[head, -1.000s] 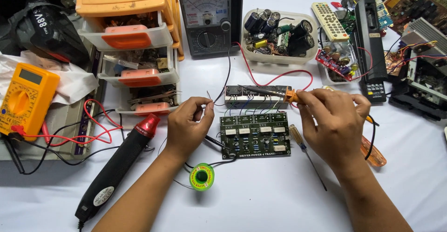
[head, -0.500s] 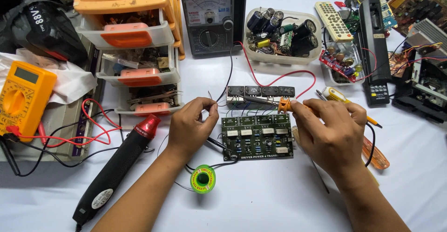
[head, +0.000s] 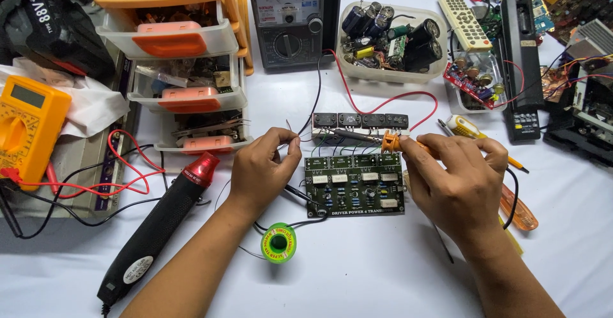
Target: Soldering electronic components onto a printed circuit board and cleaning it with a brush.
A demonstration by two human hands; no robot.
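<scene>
Soldering on cluttered white table (head: pixel 383 280): right hand (head: pixel 456 184) grips soldering iron (head: pixel 391 142), left hand (head: pixel 262 171) pinches solder wire (head: pixel 290 129) over circuit board (head: pixel 354 184).

Our left hand (head: pixel 263 168) is curled, palm down, thumb and forefinger pinched together at its upper right. Our right hand (head: pixel 456 177) is closed in a pen-like grip, knuckles up, fingertips pointing left toward the left hand. Both bare forearms angle inward, up from the near edge.
</scene>
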